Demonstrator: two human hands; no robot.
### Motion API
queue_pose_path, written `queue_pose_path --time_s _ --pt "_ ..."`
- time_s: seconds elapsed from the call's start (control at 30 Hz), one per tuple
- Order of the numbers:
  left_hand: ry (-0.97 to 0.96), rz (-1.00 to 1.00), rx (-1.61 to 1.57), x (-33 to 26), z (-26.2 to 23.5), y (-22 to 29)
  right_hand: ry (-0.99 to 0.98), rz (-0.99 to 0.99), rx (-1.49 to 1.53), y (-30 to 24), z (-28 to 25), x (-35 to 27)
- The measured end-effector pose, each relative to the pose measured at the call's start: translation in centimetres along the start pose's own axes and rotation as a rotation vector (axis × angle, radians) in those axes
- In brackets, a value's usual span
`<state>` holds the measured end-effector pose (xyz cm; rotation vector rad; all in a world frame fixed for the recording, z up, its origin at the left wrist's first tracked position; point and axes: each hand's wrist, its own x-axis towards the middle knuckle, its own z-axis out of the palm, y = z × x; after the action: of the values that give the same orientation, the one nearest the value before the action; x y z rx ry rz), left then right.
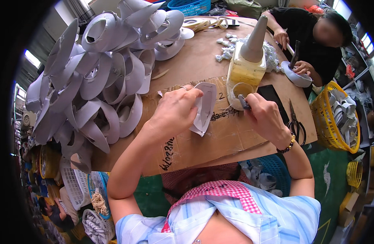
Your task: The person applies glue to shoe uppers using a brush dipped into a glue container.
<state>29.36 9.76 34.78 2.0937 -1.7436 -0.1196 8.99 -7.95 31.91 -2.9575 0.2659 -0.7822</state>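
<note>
My left hand (175,107) grips a whitish curved shoe upper (206,101) over the cardboard sheet (213,140), fingers closed on its edge. My right hand (267,117) is closed around the dark handle of a brush (244,103). The brush end is at the round mouth of a translucent glue bottle (247,67), which holds yellowish liquid and carries a grey cone on top. Whether the bristles touch the glue cannot be made out. A dark flat block (273,97) and black scissors (296,124) lie right of my right hand.
A tall heap of grey-white shoe uppers (95,77) covers the table's left side. At the far right, a co-worker (305,44) works on a similar piece with a hammer (294,55). A yellow basket (355,140) stands beside the table; tape rolls (205,24) lie at the back.
</note>
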Motion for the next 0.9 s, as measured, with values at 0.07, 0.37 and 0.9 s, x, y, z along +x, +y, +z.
queue_pose_path --time_s 0.07,0.37,0.9 --pt "-0.018 -0.024 -0.053 -0.1 -0.7 0.8 -0.014 0.444 0.519 -0.1 -1.2 0.0" --pt "-0.057 0.004 -0.049 1.3 -1.6 -0.2 0.210 0.815 1.118 6.3 0.0 -5.6" --pt "0.247 -0.152 0.006 -8.6 1.6 2.1 -0.043 0.013 0.895 -6.2 7.2 0.1"
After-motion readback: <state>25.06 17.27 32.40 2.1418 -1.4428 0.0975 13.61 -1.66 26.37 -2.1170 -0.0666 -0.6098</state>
